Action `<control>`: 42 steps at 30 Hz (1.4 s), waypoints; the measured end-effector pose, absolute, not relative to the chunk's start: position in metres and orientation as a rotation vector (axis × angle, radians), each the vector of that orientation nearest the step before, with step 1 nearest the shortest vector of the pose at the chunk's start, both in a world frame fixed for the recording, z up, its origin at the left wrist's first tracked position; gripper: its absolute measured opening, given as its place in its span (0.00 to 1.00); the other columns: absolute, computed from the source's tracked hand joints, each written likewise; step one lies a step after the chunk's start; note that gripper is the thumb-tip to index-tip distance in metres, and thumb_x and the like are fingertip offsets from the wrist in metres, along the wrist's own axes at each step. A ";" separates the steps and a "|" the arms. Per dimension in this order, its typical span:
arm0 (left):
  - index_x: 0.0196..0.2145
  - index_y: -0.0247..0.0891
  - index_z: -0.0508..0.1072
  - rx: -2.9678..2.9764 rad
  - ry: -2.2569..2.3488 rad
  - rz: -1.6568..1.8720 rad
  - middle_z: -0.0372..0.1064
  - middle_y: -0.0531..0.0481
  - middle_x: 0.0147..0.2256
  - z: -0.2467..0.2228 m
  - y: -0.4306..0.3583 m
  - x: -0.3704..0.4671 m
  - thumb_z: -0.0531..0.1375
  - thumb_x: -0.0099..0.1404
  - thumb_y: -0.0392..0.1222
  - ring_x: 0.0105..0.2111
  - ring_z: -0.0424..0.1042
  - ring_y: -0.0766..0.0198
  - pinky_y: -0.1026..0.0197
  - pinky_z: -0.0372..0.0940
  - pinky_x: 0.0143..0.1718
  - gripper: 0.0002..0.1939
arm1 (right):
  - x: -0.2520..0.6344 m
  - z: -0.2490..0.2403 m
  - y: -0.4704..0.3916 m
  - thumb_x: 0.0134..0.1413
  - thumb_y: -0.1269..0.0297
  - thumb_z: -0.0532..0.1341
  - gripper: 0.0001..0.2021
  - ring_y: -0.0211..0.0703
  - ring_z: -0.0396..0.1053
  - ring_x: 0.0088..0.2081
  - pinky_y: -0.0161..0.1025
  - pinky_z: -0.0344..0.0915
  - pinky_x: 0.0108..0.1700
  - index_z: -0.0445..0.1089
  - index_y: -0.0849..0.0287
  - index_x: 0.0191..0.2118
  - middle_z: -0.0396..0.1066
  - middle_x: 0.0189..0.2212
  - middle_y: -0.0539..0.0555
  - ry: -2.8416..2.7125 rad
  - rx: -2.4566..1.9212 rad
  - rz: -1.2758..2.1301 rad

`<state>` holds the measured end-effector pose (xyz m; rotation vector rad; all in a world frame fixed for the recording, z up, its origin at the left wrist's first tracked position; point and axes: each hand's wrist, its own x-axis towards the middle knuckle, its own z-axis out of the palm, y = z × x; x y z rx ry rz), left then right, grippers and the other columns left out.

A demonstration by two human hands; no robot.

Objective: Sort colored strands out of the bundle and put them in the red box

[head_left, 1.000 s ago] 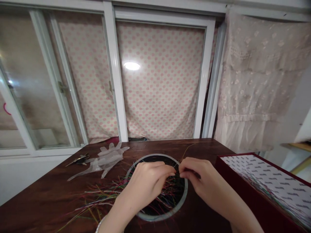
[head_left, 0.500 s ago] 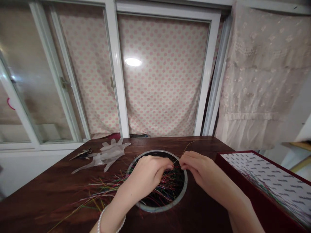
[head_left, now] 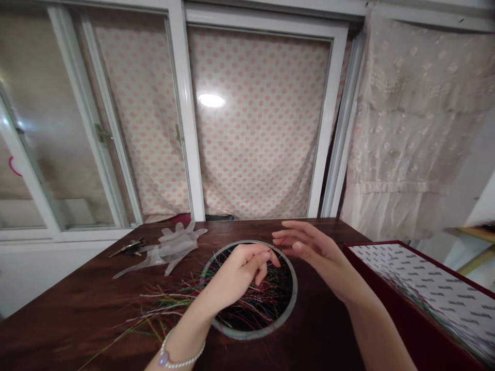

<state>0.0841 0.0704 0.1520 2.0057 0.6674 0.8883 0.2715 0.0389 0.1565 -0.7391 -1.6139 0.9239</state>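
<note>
A heap of thin coloured wires or threads [head_left: 166,301] spreads from the dark wood table into a round dark dish with a pale rim [head_left: 294,293]. Over the dish, my left hand [head_left: 237,275] pinches a thin reddish strand between thumb and forefinger; a beaded bracelet circles that wrist. My right hand [head_left: 313,247] is just right of it, above the dish's right edge, with its fingers apart. A fine strand runs near its fingertips; whether they touch it is unclear.
Clear plastic gloves [head_left: 174,247] lie behind the heap, with keys or small scissors [head_left: 131,247] to their left. At the right stands a dark red box [head_left: 386,299], white-lined, holding more strands. White-framed windows [head_left: 195,154] rise behind the table.
My right hand has opened from a pinch and its fingers have spread. My left hand has turned slightly, showing more of its fingers and bracelet. The long strand above the right hand no longer shows.
</note>
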 end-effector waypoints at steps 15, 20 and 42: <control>0.35 0.31 0.74 1.690 0.422 0.720 0.56 0.57 0.16 0.147 0.073 0.089 0.51 0.68 0.44 0.16 0.45 0.73 0.66 0.38 0.18 0.16 | 0.264 0.155 0.043 0.54 0.64 0.61 0.07 0.34 0.69 0.30 0.30 0.66 0.35 0.75 0.60 0.30 0.72 0.28 0.52 -1.296 -0.537 1.195; 0.35 0.31 0.73 1.650 0.402 0.628 0.59 0.56 0.17 0.148 0.074 0.087 0.52 0.68 0.43 0.16 0.51 0.74 0.68 0.43 0.17 0.15 | 0.266 0.157 0.041 0.54 0.63 0.61 0.08 0.34 0.67 0.29 0.31 0.66 0.33 0.73 0.61 0.28 0.69 0.27 0.52 -1.308 -0.553 1.143; 0.28 0.36 0.70 1.542 0.549 1.345 0.72 0.52 0.29 0.148 0.080 0.092 0.55 0.66 0.42 0.35 0.71 0.63 0.62 0.60 0.43 0.11 | 0.244 0.145 0.045 0.51 0.57 0.64 0.18 0.43 0.70 0.48 0.44 0.60 0.55 0.68 0.57 0.48 0.71 0.46 0.57 -1.264 -0.776 1.315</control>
